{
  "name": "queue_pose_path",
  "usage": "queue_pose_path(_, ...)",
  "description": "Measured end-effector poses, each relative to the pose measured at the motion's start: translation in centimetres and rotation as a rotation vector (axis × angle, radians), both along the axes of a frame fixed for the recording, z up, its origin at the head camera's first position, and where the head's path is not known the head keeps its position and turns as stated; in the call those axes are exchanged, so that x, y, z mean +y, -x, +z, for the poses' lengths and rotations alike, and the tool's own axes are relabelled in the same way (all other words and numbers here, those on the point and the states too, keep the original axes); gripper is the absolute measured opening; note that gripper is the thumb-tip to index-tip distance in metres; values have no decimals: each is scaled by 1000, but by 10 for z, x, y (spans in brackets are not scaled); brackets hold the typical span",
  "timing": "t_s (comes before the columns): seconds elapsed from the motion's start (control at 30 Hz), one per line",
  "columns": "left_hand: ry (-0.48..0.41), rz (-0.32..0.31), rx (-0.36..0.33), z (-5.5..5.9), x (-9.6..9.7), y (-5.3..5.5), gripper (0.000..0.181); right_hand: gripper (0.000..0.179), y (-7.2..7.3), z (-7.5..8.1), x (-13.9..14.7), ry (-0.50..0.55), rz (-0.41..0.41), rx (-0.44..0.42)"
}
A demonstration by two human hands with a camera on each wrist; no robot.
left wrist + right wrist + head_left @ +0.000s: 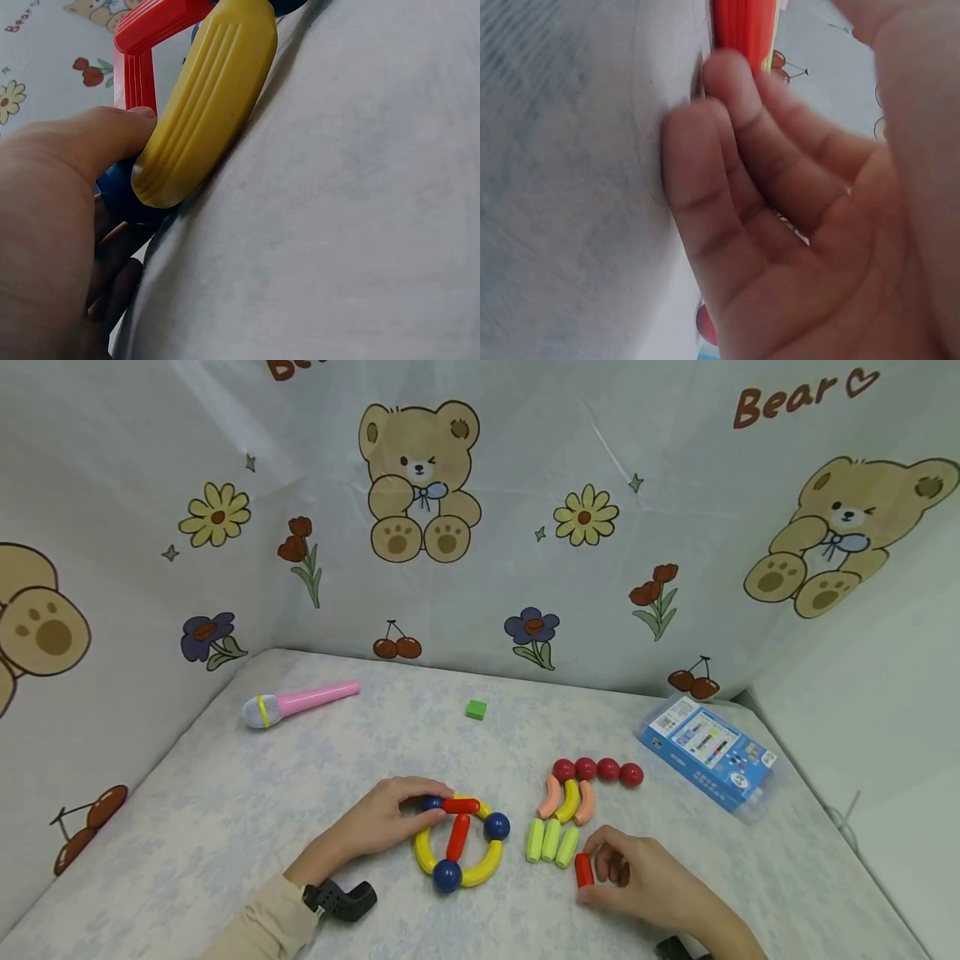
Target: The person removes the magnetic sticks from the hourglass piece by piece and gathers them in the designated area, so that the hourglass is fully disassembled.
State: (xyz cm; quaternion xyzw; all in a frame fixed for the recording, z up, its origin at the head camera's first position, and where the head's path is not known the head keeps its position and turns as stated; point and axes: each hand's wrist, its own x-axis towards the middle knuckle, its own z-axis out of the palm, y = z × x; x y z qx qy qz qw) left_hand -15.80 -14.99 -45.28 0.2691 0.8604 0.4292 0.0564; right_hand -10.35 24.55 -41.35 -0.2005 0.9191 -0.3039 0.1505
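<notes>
Pinching right hand point(633, 872): my red plastic rod point(584, 870), axis roughly twelve-to-six.
Yellow plastic ring point(489, 865): at nine o'clock; my nearer left hand point(392, 820) grips its blue plastic ball point(432, 804).

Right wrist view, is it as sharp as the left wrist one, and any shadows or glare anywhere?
Right wrist: softer, the right hand slightly blurred; left wrist: crisp grooves on the yellow curved piece, dark shadow on the lower fingers of the left hand; head: fairly even light, small highlights on the dark red balls.
</notes>
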Motion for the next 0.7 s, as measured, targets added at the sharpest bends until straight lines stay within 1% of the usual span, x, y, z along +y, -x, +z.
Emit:
queue_pose_path(0.1,5,12,-19,0,1,0,33,44,0,-2,-2,-31,-79,41)
queue_pose_path(0.17,8,13,-26,0,2,0,33,46,0,-4,-3,-30,-121,79)
queue_pose_path(0.3,-2,-1,-3,0,1,0,31,49,-1,-8,-4,-12,-161,134)
queue_pose_path(0.4,-9,-10,18,0,0,0,31,50,-1,-8,-5,-8,-182,144)
queue_pose_path(0.5,-8,-10,23,0,-1,1,31,49,0,-5,-7,-27,-221,161)
queue_pose_path(0.57,-11,-9,24,-1,-1,1,31,47,1,-4,-8,-34,-231,207)
queue_pose_path(0.63,-12,-10,25,-2,-2,1,31,44,2,-3,-10,-44,-241,274)
queue_pose_path(0.7,-16,-13,26,-2,-2,1,32,40,2,-1,-11,-44,-230,345)
